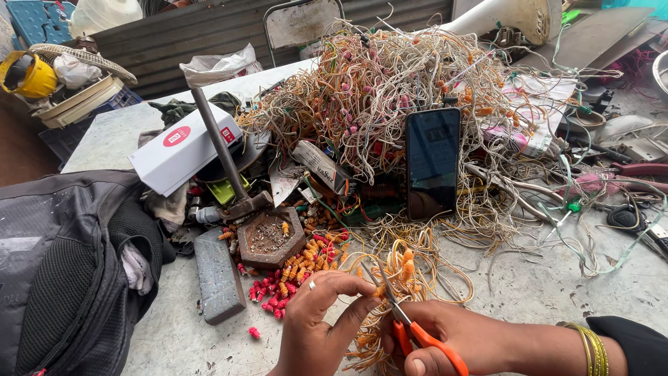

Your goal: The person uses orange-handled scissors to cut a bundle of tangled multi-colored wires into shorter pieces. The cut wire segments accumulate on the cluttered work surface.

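Worktable (557,292): grey, stained, running under everything before you.

Wire heap (390,90): a large tangle of pale and orange-capped wires, piled at the middle of the table beyond your hands.

Black bag (62,264): slumped at your left, on the table's near edge.

White box (182,146): flat, lying tilted left of the heap, with a hammer (226,160) leaning across its right end, head down.

Phone (432,161): dark screen, propped upright against the heap.

Hexagonal block (270,237): brown, with a shallow dished top, orange and red connectors (285,289) scattered just beside it.

Your right hand (473,341): fingers closed through the orange loops of the scissors (407,324).

Scissors: long axis diagonal, handles low at the right, blades pointing up and left, slightly parted around a thin wire.

Your left hand (320,320): thumb and forefinger pinched together on the orange connector (379,291) at that wire's end, right at the blade tips, above a loose bundle of yellowish wire (417,268).
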